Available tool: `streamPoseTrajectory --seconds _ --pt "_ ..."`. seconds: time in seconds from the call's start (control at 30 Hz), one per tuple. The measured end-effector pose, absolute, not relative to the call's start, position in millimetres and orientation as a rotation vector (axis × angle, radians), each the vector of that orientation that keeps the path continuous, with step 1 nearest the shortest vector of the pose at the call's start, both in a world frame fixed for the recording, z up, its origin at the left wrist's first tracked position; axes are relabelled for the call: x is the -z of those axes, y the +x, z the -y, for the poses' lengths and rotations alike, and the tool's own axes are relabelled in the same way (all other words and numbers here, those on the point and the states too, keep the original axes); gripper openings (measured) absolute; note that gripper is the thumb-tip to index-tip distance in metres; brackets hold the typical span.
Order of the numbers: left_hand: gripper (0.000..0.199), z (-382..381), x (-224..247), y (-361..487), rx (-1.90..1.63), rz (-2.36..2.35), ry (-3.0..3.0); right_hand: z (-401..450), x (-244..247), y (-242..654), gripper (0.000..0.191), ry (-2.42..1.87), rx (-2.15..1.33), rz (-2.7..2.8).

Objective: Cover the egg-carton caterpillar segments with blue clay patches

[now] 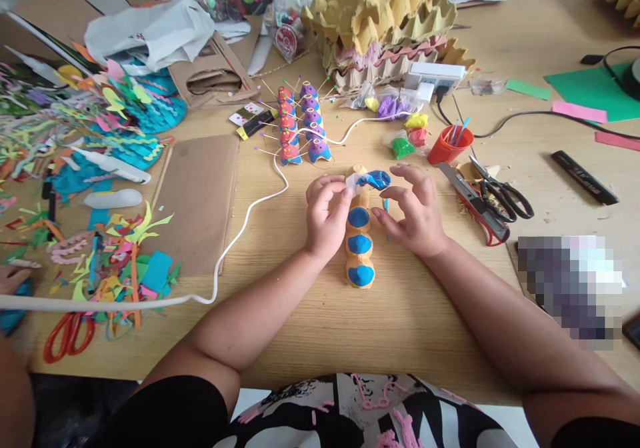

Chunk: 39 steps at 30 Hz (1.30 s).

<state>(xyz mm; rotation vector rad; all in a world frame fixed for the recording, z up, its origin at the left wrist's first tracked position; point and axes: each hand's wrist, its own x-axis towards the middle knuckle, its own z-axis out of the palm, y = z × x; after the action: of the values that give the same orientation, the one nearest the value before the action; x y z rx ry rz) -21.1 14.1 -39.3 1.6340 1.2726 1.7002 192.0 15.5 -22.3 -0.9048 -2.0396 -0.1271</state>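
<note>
My left hand (327, 216) pinches the clear end of a small plastic bag with blue modelling clay (376, 180) in it. Beside the bag my right hand (415, 216) has its thumb and fingers apart, with nothing visibly gripped. Under both hands lies a strip of egg carton (365, 259), orange-tan, with blue clay pressed on several of its bumps. A thin blue stick (387, 218) shows by my right thumb, and I cannot tell if it is touched. Farther back stand a red caterpillar-like carton strip (290, 153) and a purple one (318, 149), both with pins.
Right of my hands lie a utility knife (473, 198), black scissors (507, 195) and a red cup (450, 147). A white cable (250, 207) crosses the table on the left, over cardboard (197, 201). Paper scraps and red-handled scissors (69, 336) lie farther left; egg trays (385, 18) are stacked behind.
</note>
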Motion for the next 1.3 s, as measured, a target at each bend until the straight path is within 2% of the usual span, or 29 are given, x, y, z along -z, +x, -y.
streamPoseTrajectory --seconds 0.13,0.43,0.7,0.9,1.3 --pt "0.043 -17 42 -22 -1.732 -1.28 1.481 -15 23 192 0.017 -0.945 0.157 1.991" --pt "0.045 -16 44 -20 -1.659 -1.325 1.489 -12 20 193 0.007 -0.989 0.076 2.012" --pt "0.035 -19 47 -22 -1.586 -1.393 1.454 -11 15 196 0.022 -0.957 -0.042 2.174" --pt "0.031 -20 48 -21 -1.587 -1.389 1.366 -11 13 194 0.039 -0.963 -0.069 2.249" --pt "0.029 -20 48 -22 -1.57 -1.369 1.386 -10 13 191 0.035 -0.938 -0.029 2.309"
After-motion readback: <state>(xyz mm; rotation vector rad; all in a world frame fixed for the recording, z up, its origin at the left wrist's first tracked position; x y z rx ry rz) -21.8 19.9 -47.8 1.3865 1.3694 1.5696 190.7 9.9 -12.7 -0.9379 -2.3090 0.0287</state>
